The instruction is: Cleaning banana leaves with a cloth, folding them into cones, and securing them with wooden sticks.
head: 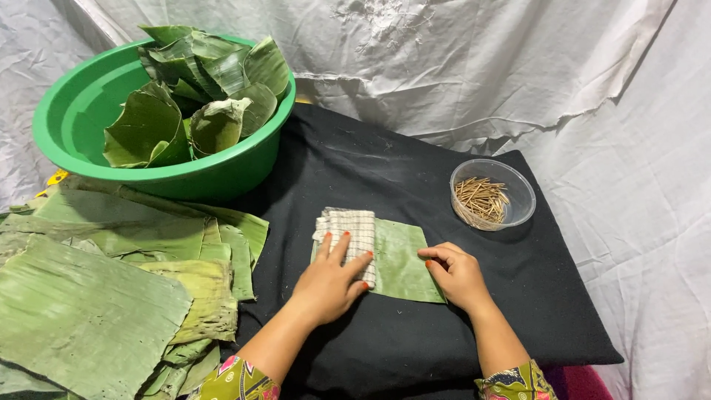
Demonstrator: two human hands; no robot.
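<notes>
Fingers of the left hand point(326, 285) lie spread and flat on a folded checked cloth point(349, 233), pressing it down onto the left part of a cut piece of banana leaf point(404, 259); the hand is open, palm down, gripping nothing. Right of it, the right hand point(455, 275) rests with fingers curled on the leaf's near right edge, seemingly pinning it to the black cloth-covered table point(415, 170), though whether the fingertips pinch the edge cannot be told. The leaf piece lies flat at the middle of the table, just in front of the person. It looks light, thin and limp, smooth on its face and likely to slide under a wiping cloth unless held; it would probably split along its ribs if bent sharply or tugged, so an edge or corner pressed flat seems the safest hold, with the cloth worked along the grain. The cloth itself appears soft and pliable. Far and right of the hands stands a clear plastic bowl point(518, 194) holding thin wooden sticks point(481, 198), well apart from the leaf. On the left, a stack of large banana leaves point(96, 296) overlaps the table's edge, and beyond it a green basin point(74, 111) holds folded leaf pieces point(192, 96). Wrinkled white sheeting point(518, 67) hangs behind.
</notes>
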